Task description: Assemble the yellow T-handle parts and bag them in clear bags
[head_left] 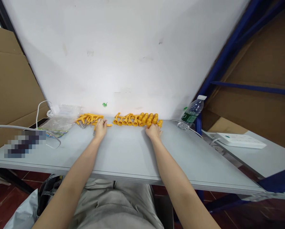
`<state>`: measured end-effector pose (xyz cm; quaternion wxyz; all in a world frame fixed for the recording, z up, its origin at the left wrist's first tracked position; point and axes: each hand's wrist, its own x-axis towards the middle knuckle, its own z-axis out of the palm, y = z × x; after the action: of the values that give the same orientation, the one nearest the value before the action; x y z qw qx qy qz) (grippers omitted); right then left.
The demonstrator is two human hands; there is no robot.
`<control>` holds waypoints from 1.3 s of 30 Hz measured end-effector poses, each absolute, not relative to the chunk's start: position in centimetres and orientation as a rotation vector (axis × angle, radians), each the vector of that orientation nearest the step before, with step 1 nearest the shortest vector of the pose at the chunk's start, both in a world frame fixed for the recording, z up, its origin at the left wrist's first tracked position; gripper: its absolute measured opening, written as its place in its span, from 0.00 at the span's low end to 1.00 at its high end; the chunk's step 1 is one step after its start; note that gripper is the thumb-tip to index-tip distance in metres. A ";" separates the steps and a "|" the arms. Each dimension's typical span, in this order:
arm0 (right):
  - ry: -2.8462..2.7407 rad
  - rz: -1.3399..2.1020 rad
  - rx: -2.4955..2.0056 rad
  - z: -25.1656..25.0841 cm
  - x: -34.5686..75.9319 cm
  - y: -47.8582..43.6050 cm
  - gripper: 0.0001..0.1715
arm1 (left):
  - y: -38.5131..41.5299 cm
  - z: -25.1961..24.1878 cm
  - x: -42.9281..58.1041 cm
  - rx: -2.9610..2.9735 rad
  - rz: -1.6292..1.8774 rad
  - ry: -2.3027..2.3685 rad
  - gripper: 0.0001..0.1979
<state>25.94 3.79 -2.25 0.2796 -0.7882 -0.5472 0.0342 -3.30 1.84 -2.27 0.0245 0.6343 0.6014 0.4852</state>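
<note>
My left hand is closed at the right side of a pile of yellow plastic pieces with silvery ball chains. A yellow stem pokes out to the right of its fingers, and a piece of chain hangs at its left. At the right end of a row of yellow pieces with flared, bell-shaped mouths, my right hand has its fingers curled over a yellow piece. The row lies along the back of the grey table; knobbed yellow pieces are stacked near its right end.
Clear plastic bags and a white cable lie at the left, beside a blurred dark object. A water bottle leans at the right. Beyond it are a white power strip and blue shelf posts. A white wall rises behind.
</note>
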 end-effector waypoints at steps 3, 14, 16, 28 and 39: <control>-1.456 0.055 -2.050 -1.9 25.8 3.7 0.23 | 1.7 -2.1 -3.3 1.967 1.540 1.882 0.10; -1.627 -0.021 -1.852 -0.2 24.4 3.0 0.23 | 1.2 -1.9 -3.0 2.053 1.548 1.849 0.18; -1.671 -0.026 -1.832 -0.1 24.1 2.8 0.23 | 1.2 -1.8 -3.0 2.061 1.565 1.829 0.18; -1.726 -0.043 -1.746 -0.9 24.0 3.2 0.23 | 1.1 -2.7 -2.4 2.129 0.863 1.944 0.17; -1.698 -0.022 -1.405 -2.6 24.6 5.4 0.16 | 1.5 -3.0 -2.6 2.147 1.304 1.793 0.11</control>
<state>24.63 5.35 -2.62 0.4517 -0.5686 -0.6874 -0.0091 -2.55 1.51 -2.96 0.0274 0.6954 0.5808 0.4223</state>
